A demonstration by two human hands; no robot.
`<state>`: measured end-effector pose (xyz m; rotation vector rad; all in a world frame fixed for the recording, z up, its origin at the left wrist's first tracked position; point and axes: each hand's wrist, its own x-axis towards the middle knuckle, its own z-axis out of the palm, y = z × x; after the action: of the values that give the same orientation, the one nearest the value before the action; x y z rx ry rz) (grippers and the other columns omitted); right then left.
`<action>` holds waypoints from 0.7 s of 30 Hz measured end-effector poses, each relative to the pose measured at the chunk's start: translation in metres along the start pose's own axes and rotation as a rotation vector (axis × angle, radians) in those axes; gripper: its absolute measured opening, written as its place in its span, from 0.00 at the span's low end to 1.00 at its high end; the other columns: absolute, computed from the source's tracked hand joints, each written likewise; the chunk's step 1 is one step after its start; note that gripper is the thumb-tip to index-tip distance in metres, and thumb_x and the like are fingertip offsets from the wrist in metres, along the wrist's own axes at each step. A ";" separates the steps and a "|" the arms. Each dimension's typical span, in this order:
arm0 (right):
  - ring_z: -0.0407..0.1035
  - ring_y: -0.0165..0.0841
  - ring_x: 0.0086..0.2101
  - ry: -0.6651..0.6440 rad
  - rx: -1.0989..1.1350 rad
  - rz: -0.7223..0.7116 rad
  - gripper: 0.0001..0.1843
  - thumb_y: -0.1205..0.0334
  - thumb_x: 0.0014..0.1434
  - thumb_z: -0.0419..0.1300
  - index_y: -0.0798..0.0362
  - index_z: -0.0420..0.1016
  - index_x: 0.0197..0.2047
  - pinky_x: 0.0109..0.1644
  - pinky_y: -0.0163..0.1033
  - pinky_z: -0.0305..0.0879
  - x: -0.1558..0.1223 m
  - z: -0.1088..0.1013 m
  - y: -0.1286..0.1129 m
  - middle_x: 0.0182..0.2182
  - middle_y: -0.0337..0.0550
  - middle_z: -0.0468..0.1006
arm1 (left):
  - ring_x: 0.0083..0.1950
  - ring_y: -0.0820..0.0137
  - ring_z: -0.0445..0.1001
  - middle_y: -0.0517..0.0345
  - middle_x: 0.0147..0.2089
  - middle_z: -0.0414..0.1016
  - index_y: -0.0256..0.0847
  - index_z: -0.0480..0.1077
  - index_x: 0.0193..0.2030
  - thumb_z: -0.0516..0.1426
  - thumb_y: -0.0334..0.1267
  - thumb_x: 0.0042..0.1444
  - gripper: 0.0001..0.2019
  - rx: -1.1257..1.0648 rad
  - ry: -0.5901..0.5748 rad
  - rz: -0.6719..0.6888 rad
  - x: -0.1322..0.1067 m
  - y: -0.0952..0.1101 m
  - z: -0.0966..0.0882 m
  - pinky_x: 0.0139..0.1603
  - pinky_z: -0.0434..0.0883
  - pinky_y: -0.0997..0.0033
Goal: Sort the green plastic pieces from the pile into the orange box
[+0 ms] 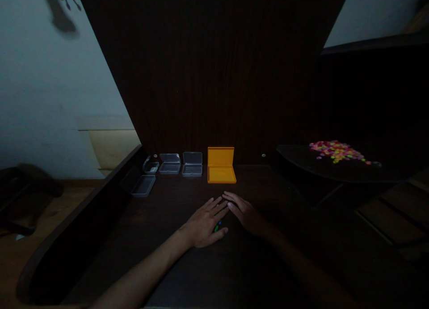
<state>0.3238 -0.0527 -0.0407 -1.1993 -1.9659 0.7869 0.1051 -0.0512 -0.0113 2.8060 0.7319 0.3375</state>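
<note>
My left hand [206,222] lies flat on the dark wooden table [167,246], fingers stretched out toward the right. My right hand [244,213] lies flat beside it, fingers pointing left, the fingertips of both hands touching. Small green and blue pieces [217,226] show between the two hands, partly hidden under them. An open orange box [220,166] stands just beyond the hands, its lid upright.
Several clear plastic boxes [181,163] with open lids stand in a row left of the orange box, one more [143,185] nearer the table's left rim. A pile of small coloured pieces [335,150] lies on a dark shelf at the right. A dark wooden panel rises behind.
</note>
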 end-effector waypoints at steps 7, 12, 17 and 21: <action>0.60 0.38 0.62 -0.004 -0.131 -0.115 0.23 0.53 0.70 0.45 0.48 0.67 0.62 0.69 0.53 0.53 0.002 0.001 0.006 0.60 0.46 0.70 | 0.75 0.58 0.44 0.46 0.72 0.53 0.37 0.49 0.71 0.51 0.49 0.64 0.33 -0.012 -0.008 0.033 0.002 -0.003 -0.001 0.72 0.49 0.50; 0.61 0.38 0.61 -0.021 -0.167 -0.174 0.23 0.54 0.71 0.43 0.52 0.71 0.58 0.69 0.53 0.53 0.002 0.001 0.007 0.59 0.49 0.71 | 0.74 0.57 0.46 0.46 0.72 0.52 0.38 0.48 0.72 0.50 0.51 0.65 0.33 -0.025 -0.027 0.032 -0.005 0.001 -0.001 0.73 0.48 0.50; 0.61 0.39 0.62 -0.014 -0.168 -0.178 0.24 0.54 0.71 0.43 0.53 0.74 0.55 0.69 0.54 0.52 0.002 0.002 0.007 0.59 0.51 0.71 | 0.74 0.54 0.46 0.48 0.73 0.50 0.40 0.49 0.71 0.51 0.51 0.64 0.33 -0.030 -0.058 0.020 -0.013 0.011 -0.004 0.72 0.49 0.48; 0.61 0.40 0.62 -0.019 -0.138 -0.170 0.22 0.53 0.70 0.45 0.51 0.74 0.56 0.69 0.56 0.51 0.002 0.002 0.005 0.59 0.49 0.71 | 0.74 0.53 0.46 0.49 0.73 0.51 0.41 0.50 0.71 0.51 0.51 0.64 0.32 -0.023 -0.055 -0.003 -0.011 0.013 -0.007 0.72 0.48 0.45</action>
<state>0.3240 -0.0492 -0.0450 -1.0872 -2.1345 0.5865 0.0996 -0.0668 -0.0032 2.7800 0.7158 0.2657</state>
